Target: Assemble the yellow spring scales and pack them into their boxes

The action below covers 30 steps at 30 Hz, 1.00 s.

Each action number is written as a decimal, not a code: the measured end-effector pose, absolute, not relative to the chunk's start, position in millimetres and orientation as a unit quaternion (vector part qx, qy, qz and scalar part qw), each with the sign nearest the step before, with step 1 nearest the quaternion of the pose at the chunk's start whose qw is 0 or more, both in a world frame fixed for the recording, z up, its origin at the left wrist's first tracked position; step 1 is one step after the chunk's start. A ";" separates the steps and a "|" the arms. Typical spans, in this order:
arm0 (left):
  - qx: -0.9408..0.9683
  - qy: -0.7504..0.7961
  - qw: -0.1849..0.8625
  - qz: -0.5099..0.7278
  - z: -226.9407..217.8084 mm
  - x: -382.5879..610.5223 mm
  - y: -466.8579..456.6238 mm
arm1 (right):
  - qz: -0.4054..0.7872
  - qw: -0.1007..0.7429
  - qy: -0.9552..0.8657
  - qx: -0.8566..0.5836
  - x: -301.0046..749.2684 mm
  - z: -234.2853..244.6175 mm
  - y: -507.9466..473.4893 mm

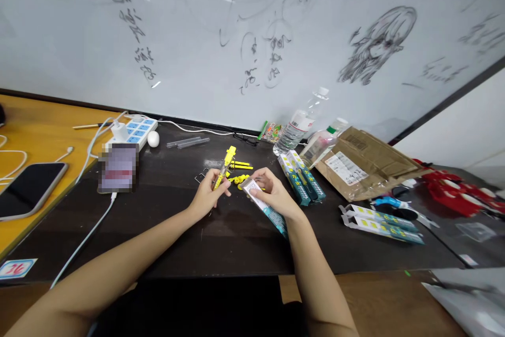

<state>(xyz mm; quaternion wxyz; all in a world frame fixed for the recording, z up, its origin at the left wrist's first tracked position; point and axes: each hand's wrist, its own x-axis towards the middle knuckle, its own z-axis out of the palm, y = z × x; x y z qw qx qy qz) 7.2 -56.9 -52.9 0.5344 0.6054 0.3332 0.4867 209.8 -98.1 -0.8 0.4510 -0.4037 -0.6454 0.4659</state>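
near the middle of the frame, the left hand (211,187) grasps a slim yellow tool (225,166) between thumb and fingers. its long axis runs steeply, leaning a little right, with the wider yellow head pointing to the top of the frame and the lower end in the grip. just right of center, the right hand (272,192) grips a slender teal-and-white box (272,215); its long axis slants from the white end at upper left down to lower right. yellow sticks (241,165) lie between the hands, just right of the tool, on the dark table (169,237). two similar boxes (302,179) lie side by side, right of the right hand.
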 end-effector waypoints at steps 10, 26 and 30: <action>0.642 0.318 0.476 0.509 -48.8 3.1 -65.7 | 0.561 0.560 -0.551 -0.261 207.9 27.2 -83.0; 0.847 0.337 0.173 0.374 -12.2 -30.8 -43.6 | 0.675 0.499 -0.504 -0.201 214.9 1.2 -80.9; 0.871 0.313 0.117 0.361 -11.6 -31.8 -45.7 | 0.685 0.481 -0.506 -0.207 212.5 2.1 -84.0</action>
